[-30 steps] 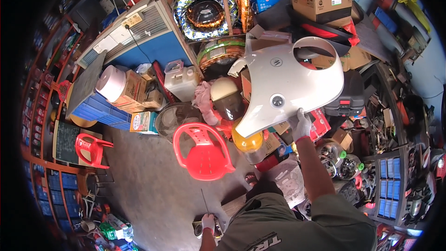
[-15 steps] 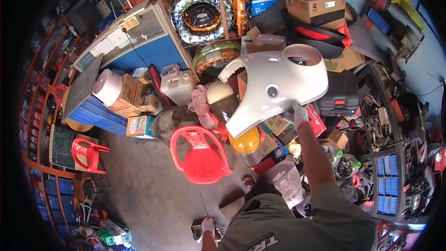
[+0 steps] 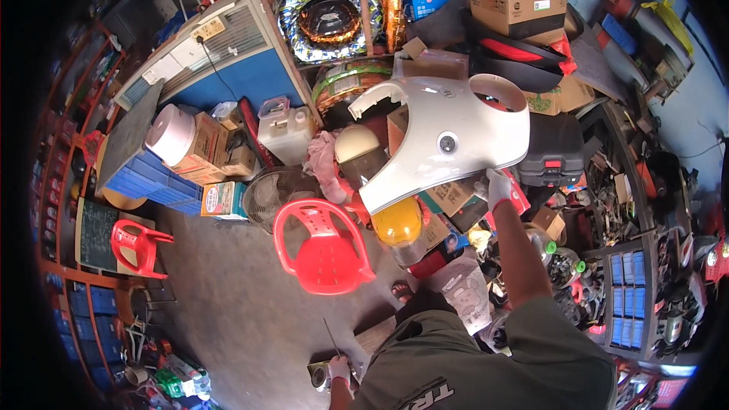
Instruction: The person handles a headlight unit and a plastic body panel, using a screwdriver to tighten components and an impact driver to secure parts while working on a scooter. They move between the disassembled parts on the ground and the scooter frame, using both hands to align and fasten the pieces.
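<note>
A large glossy white scooter body panel (image 3: 486,125), with a round opening at its upper right and a round dark emblem, lies over piled boxes ahead of me. Just below its lower right edge is my right hand (image 3: 498,188) in a pale glove. Its fingers point left and look apart, with nothing seen in them. Low in the view, my gloved left hand (image 3: 339,369) is closed around a screwdriver (image 3: 331,335), whose long thin shaft points up and away; its handle is hidden in the hand. A small round object (image 3: 320,376) sits beside that hand, its kind unclear.
A red plastic chair (image 3: 323,254) stands on the concrete floor (image 3: 228,288), left of a yellow domed object (image 3: 398,222). A standing fan (image 3: 267,199), a white jerrycan (image 3: 287,137) and a black case (image 3: 553,150) surround the pile. Shelves of parts (image 3: 630,296) stand at right.
My right hand has dropped from the panel's lower edge to just below it. The panel has shifted and turned slightly. My left hand keeps the screwdriver. The whole view has moved a little.
</note>
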`<state>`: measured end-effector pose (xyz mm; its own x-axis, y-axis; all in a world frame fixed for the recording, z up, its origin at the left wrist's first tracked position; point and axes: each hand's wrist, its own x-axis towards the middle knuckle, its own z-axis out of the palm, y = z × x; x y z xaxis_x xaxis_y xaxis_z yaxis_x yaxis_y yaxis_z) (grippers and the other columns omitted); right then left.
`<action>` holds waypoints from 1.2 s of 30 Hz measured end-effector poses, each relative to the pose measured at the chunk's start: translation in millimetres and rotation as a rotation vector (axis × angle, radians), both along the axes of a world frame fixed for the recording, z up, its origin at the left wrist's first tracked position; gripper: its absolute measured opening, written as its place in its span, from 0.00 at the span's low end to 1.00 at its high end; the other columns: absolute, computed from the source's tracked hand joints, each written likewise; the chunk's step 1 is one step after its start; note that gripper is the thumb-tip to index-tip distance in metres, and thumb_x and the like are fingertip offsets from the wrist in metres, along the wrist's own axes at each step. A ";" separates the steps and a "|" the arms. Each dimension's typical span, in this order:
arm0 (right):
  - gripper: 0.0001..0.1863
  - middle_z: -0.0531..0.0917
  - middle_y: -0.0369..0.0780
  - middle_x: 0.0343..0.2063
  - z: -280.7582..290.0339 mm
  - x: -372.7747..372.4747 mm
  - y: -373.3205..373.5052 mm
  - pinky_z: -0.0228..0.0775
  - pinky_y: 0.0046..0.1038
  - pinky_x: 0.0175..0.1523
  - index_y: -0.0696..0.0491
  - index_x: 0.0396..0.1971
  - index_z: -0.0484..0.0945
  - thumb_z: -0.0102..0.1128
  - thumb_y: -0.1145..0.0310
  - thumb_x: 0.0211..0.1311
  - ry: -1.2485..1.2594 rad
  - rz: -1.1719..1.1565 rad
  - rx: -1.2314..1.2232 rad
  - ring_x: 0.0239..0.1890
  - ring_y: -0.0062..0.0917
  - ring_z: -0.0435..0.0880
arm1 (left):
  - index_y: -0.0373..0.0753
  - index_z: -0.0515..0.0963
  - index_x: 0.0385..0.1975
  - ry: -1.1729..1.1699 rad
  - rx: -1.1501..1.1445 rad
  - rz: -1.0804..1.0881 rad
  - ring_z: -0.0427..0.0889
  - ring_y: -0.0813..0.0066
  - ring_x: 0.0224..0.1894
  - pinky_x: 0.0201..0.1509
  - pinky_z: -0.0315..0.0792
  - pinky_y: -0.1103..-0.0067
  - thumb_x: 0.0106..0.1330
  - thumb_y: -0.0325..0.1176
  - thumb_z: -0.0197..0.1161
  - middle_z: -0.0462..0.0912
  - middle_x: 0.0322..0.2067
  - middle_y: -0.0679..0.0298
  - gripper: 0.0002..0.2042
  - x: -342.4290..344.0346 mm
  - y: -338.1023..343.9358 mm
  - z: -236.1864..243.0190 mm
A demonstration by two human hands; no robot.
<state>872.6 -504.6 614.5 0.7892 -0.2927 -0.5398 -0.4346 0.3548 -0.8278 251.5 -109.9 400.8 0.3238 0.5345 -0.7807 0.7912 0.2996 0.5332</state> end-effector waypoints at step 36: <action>0.07 0.79 0.36 0.25 -138.4 -361.8 403.2 0.76 0.39 0.29 0.45 0.34 0.76 0.53 0.60 0.71 0.413 2.144 -0.540 0.26 0.34 0.81 | 0.34 0.83 0.47 0.376 -0.216 1.541 0.81 0.45 0.54 0.61 0.73 0.62 0.67 0.48 0.51 0.83 0.48 0.43 0.24 -257.8 -396.2 0.6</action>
<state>510.8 -101.4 476.1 -0.0594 0.4425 -0.8948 0.1332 -0.8849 -0.4464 -6.2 -506.1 401.3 -0.6141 0.0281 -0.7887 -0.2528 0.9397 0.2303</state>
